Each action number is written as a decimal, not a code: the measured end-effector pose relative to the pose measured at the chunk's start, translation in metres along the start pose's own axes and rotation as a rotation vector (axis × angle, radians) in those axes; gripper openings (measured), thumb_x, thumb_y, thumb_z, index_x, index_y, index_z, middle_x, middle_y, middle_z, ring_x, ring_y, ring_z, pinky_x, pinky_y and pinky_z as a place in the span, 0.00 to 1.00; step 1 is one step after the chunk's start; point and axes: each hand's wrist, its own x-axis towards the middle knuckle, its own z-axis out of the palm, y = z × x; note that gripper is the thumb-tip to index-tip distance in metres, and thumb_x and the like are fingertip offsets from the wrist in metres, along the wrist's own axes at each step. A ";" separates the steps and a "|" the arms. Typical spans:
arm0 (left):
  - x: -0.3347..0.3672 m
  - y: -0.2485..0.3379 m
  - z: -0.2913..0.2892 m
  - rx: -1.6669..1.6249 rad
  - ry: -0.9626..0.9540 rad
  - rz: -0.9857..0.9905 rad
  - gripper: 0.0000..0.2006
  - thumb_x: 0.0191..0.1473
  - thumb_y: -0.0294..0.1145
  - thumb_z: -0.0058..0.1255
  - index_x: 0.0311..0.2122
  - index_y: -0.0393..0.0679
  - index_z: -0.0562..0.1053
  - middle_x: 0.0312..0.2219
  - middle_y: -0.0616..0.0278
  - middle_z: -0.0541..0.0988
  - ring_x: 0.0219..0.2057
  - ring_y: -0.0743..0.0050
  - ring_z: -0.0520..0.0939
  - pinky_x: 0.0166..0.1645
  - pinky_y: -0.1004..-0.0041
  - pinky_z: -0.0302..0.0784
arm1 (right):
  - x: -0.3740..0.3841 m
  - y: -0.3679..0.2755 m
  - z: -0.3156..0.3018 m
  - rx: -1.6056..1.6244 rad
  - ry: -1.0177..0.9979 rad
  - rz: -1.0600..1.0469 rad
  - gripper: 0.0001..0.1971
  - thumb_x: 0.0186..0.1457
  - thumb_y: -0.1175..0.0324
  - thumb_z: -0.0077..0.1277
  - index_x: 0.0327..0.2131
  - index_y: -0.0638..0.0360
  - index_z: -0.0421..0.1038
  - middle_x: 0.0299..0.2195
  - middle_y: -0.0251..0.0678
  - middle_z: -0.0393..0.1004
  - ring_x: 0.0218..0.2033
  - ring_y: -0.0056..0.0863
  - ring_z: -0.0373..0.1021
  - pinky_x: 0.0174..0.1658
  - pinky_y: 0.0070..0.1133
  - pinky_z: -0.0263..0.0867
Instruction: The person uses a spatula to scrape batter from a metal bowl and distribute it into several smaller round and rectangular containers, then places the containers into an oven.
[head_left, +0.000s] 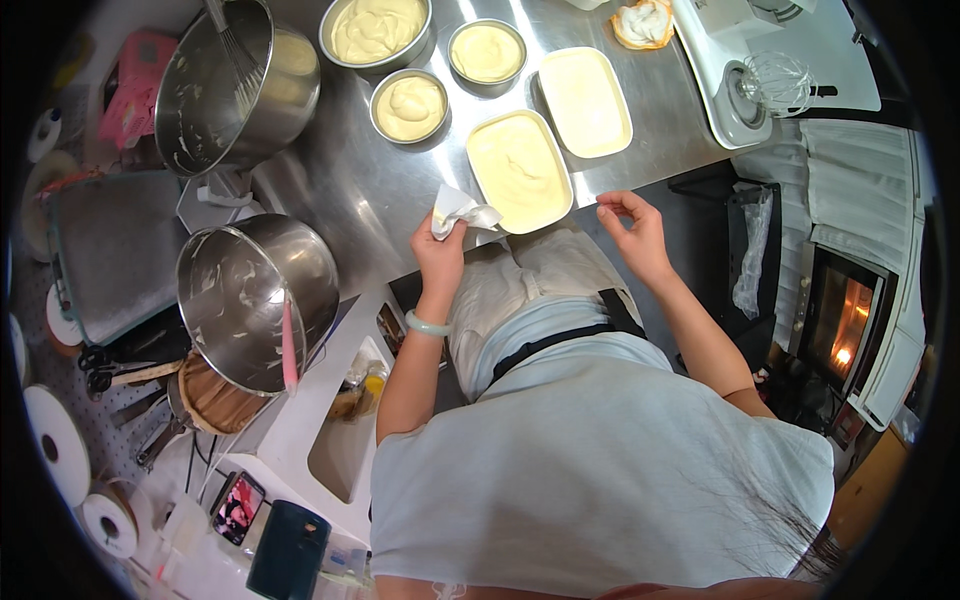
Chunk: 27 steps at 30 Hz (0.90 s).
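One pale T-shirt (600,460) fills the lower middle of the frame, nearest the lens; a small white pattern at its neck, cut by the lower edge, is too small to read. At lower left, a lit phone (238,508) shows pink and red, any lettering illegible. Just above centre, the left hand (438,248), its wrist in a pale bangle (428,325), points upward and pinches a crumpled white paper (460,210) between thumb and fingers, by the lower-left side of a cream tray (558,157) of pale batter; whether paper and tray touch is unclear. Right of that tray, the right hand (637,235) angles inward, fingers loosely bent, thumb apart; whether it touches the table edge, I cannot tell. At left, a pink spatula (289,345) leans on a smeared steel bowl (312,262). A second filled tray (604,152) sits upper right of the first. Farther up are three round batter-filled tins (437,133), the largest cut off by the top edge, as is the whisk (238,75) in the upper-left bowl (290,120).
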 end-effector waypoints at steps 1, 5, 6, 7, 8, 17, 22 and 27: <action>-0.004 0.005 -0.004 -0.062 0.005 -0.050 0.08 0.48 0.17 0.50 0.36 0.31 0.73 0.32 0.62 0.76 0.33 0.78 0.76 0.39 0.78 0.71 | 0.000 -0.003 0.003 0.013 -0.009 -0.004 0.09 0.48 0.74 0.52 0.34 0.67 0.72 0.29 0.37 0.75 0.30 0.20 0.69 0.38 0.18 0.65; -0.011 0.022 -0.004 -0.365 -0.062 -0.041 0.11 0.49 0.20 0.53 0.39 0.34 0.70 0.34 0.62 0.76 0.34 0.79 0.76 0.40 0.78 0.73 | 0.005 -0.023 0.023 0.158 -0.158 -0.011 0.10 0.49 0.74 0.52 0.36 0.66 0.72 0.29 0.34 0.74 0.31 0.19 0.68 0.38 0.16 0.65; -0.014 0.031 -0.001 -0.405 -0.072 -0.057 0.11 0.48 0.21 0.53 0.39 0.36 0.70 0.34 0.63 0.76 0.34 0.79 0.76 0.39 0.77 0.74 | 0.006 -0.029 0.029 0.290 -0.241 0.034 0.11 0.49 0.74 0.52 0.37 0.66 0.71 0.30 0.34 0.73 0.31 0.18 0.68 0.39 0.16 0.65; -0.016 0.042 0.004 -0.443 -0.082 -0.071 0.11 0.48 0.21 0.54 0.39 0.38 0.70 0.33 0.64 0.76 0.33 0.80 0.76 0.39 0.77 0.74 | 0.005 -0.038 0.036 0.422 -0.324 0.076 0.11 0.49 0.74 0.53 0.38 0.66 0.71 0.30 0.33 0.72 0.31 0.18 0.68 0.39 0.16 0.65; -0.016 0.047 0.007 -0.456 -0.101 -0.067 0.12 0.48 0.21 0.53 0.40 0.37 0.69 0.34 0.63 0.76 0.34 0.79 0.76 0.40 0.77 0.74 | 0.005 -0.046 0.042 0.553 -0.403 0.120 0.12 0.49 0.74 0.53 0.39 0.66 0.70 0.31 0.32 0.72 0.31 0.17 0.68 0.39 0.15 0.65; -0.015 0.071 0.059 -0.519 -0.294 -0.093 0.19 0.49 0.19 0.52 0.47 0.34 0.63 0.40 0.57 0.73 0.41 0.75 0.75 0.45 0.76 0.72 | 0.018 -0.053 0.017 0.672 -0.306 0.198 0.08 0.48 0.77 0.54 0.35 0.66 0.72 0.30 0.30 0.74 0.31 0.14 0.69 0.37 0.13 0.65; -0.007 0.081 0.076 -0.495 -0.397 -0.143 0.29 0.48 0.19 0.52 0.55 0.35 0.55 0.49 0.48 0.67 0.48 0.65 0.73 0.49 0.74 0.70 | 0.066 -0.013 -0.051 0.781 0.094 0.116 0.04 0.50 0.77 0.50 0.32 0.63 0.72 0.27 0.31 0.75 0.28 0.14 0.69 0.33 0.12 0.63; 0.000 0.070 0.063 -0.343 -0.366 -0.137 0.25 0.51 0.21 0.49 0.54 0.37 0.57 0.49 0.50 0.68 0.47 0.65 0.73 0.48 0.73 0.71 | 0.116 0.034 -0.132 0.922 0.418 -0.038 0.07 0.51 0.79 0.48 0.35 0.66 0.70 0.33 0.37 0.73 0.35 0.24 0.70 0.40 0.20 0.66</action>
